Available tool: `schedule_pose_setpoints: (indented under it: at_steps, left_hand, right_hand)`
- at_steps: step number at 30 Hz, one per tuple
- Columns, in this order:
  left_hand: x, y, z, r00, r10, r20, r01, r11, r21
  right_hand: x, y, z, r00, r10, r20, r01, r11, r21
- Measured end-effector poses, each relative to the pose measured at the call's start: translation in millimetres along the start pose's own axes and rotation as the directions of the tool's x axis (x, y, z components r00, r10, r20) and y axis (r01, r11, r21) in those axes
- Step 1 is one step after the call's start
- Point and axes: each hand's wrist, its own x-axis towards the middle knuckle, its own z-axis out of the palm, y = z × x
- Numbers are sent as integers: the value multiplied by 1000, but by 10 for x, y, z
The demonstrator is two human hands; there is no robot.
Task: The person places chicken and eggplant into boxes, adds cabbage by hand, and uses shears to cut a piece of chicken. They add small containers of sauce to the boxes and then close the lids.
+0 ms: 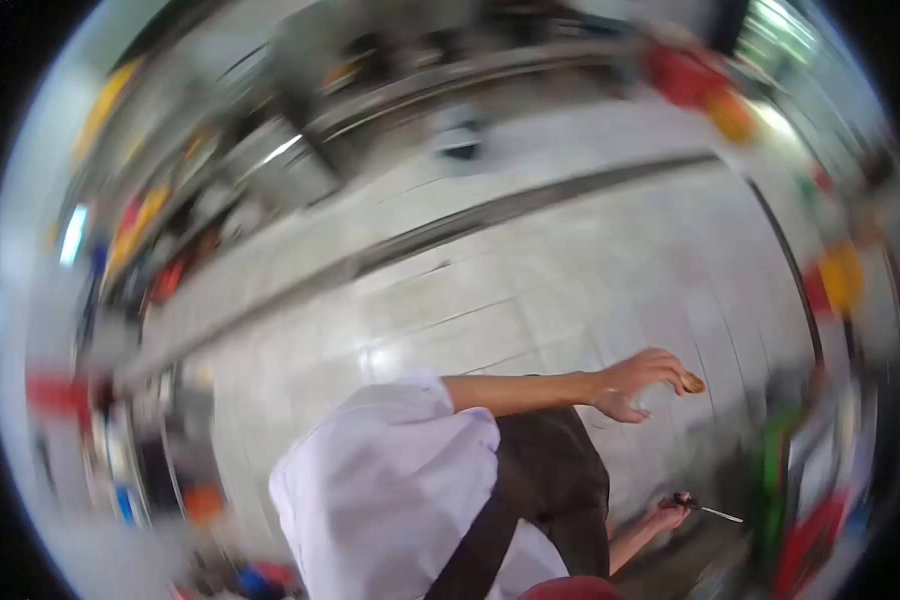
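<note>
My left hand is stretched out over the floor with its fingers curved. At its fingertips is a small brown roundish piece, its kind too blurred to tell. A small pale, see-through bit shows by the thumb; I cannot make out what it is. Lower down, my right hand is closed round the dark handle of a small knife. Its thin bright blade points to the right, away from my body.
Pale tiles cover the floor, crossed by a dark drain channel. A metal counter with blurred items runs along the back. Red and yellow objects stand at the upper right. A green-edged item is right of the knife.
</note>
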Motion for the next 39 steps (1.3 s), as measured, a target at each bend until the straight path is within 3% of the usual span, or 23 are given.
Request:
schedule_pose_setpoints:
  at_steps: [1,2,3,4,6,8,10,12,13,14,16,17,19,21,22,24,25,29,31,33,35,36,39]
  left_hand:
    - [-165,-128,-406,997,-54,-49,56,997,44]
    - [-317,-257,-779,993,-92,-75,97,994,59]
    - [-500,-367,-1187,981,-116,-154,133,986,106]
    - [-714,-462,-1588,956,-125,-267,176,968,178]
    - [-966,-419,-2058,909,-132,-396,249,933,260]
    - [-1416,-393,-2858,820,-209,-532,423,849,318]
    - [-1863,-331,-3527,740,-247,-626,544,766,341]
    - [-2333,-304,-4007,639,-274,-718,669,659,344]
    - [-2552,-269,-4361,564,-277,-778,756,553,351]
    - [-2715,-114,-4677,558,-255,-789,762,533,367]
    - [-3041,157,-5142,406,-236,-883,814,532,233]
    - [-3243,215,-5380,394,-212,-894,817,526,235]
    - [-3694,361,-5926,269,-166,-949,879,445,171]
    - [-4137,517,-6353,233,-110,-966,871,465,157]
    - [-4331,624,-6495,162,-77,-984,897,427,114]
    - [-4790,813,-7255,147,50,-988,909,388,155]
    - [-4996,875,-7474,127,57,-990,906,400,139]
    - [-5948,1176,-8611,41,59,-997,859,508,65]
    - [-6583,1152,-9125,-117,190,-975,902,430,-25]
    - [-7293,1128,-9671,-76,219,-973,943,332,1]
    - [-8019,1017,-10240,-246,264,-933,900,418,-119]
    - [-8264,1041,-10550,-289,292,-912,899,409,-154]
    - [-9011,1181,-11465,-276,327,-904,899,420,-122]
  right_hand:
    - [42,168,665,989,39,144,-30,998,-62]
    - [28,307,1274,851,186,491,-213,977,-1]
    - [-85,400,1880,595,272,757,-411,912,-5]
    - [-476,405,2642,608,365,705,-394,910,-130]
    - [-1260,139,3749,390,448,804,-289,889,-355]
    - [-2003,416,4892,20,483,875,-112,871,-478]
    - [-2839,1025,5881,-198,438,877,22,896,-443]
    - [-4167,1308,6558,-419,318,850,221,944,-244]
    - [-4738,1741,6855,-494,466,734,-31,834,-550]
    - [-5397,1888,7017,-697,168,698,55,982,-181]
    - [-6665,2020,7136,-828,183,529,87,976,-201]
    - [-7205,2145,7159,-881,206,426,74,949,-305]
    - [-8230,2279,7209,-944,225,240,110,903,-415]
    - [-9120,2641,7270,-950,277,143,220,921,-322]
    - [-9358,2759,7154,-947,293,130,236,913,-334]
    - [-10282,2923,7349,-981,142,132,130,987,-98]
    - [-10646,2993,7398,-970,206,129,206,978,-9]
    - [-12231,3342,7640,-981,90,174,131,961,242]
    - [-12979,3606,7837,-979,52,198,117,936,331]
    - [-13674,4073,8057,-939,-20,343,120,916,382]
    - [-14328,4532,8356,-906,-133,401,90,866,492]
    - [-14628,4410,8463,-893,-65,445,170,867,468]
    - [-15461,4895,8863,-856,-30,516,285,805,520]
